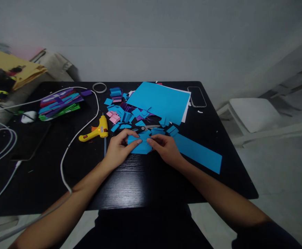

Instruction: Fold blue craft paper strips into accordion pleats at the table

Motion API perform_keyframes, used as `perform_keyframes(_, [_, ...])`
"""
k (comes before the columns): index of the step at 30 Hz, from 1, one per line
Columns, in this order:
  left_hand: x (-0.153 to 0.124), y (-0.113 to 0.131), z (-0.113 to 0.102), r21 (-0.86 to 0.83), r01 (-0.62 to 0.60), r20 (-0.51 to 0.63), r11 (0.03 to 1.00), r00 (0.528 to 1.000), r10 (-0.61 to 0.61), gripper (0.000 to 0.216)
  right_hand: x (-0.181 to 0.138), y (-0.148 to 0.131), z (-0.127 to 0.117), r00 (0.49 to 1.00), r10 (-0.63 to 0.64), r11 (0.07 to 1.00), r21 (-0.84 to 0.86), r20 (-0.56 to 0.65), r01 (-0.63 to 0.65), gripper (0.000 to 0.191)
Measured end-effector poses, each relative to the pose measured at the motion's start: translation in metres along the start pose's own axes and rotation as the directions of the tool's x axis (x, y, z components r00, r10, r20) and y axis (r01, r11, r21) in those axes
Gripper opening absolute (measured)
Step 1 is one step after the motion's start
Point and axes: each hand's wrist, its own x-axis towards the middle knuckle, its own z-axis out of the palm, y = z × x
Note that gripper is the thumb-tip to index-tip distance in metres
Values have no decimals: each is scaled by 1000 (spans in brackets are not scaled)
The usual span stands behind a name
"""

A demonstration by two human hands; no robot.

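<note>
Blue paper piece (140, 148) is pinched in the left hand (118, 146) and right hand (167, 148) over the black worktop (151, 186), near scissors (151, 127) and a yellow glue gun (102, 128).

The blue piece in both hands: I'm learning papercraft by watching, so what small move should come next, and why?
Probably press the thumbs along the blue piece to flatten it: the left hand and right hand both hold it, each with its thumb on the near face, while the glue gun lies aside. Any crease is hard to make out.
</note>
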Motion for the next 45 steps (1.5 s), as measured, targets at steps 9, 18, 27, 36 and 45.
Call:
perform_keyframes(9, [0, 6, 4, -322, 177, 77, 930, 984, -161, 40, -2, -5, -3, 997, -69, 988, -140, -23, 65, 25])
perform_keyframes(18, [4, 9, 0, -388, 273, 153, 880, 961, -230, 42, 0, 3, -3, 994, -107, 985, -137, -28, 102, 26])
perform_keyframes(27, [4, 9, -1, -345, 262, 149, 901, 963, -223, 32, 0, 2, -4, 997, -73, 990, -119, -13, 71, 28])
perform_keyframes(36, [4, 8, -1, -348, 240, 146, 906, 969, -201, 29, 1, 0, -1, 998, -41, 999, -6, -39, 41, 35])
perform_keyframes(45, [5, 6, -1, -426, 289, 222, 857, 952, -210, 36, 0, -7, -3, 993, -36, 999, -11, -114, 35, 38])
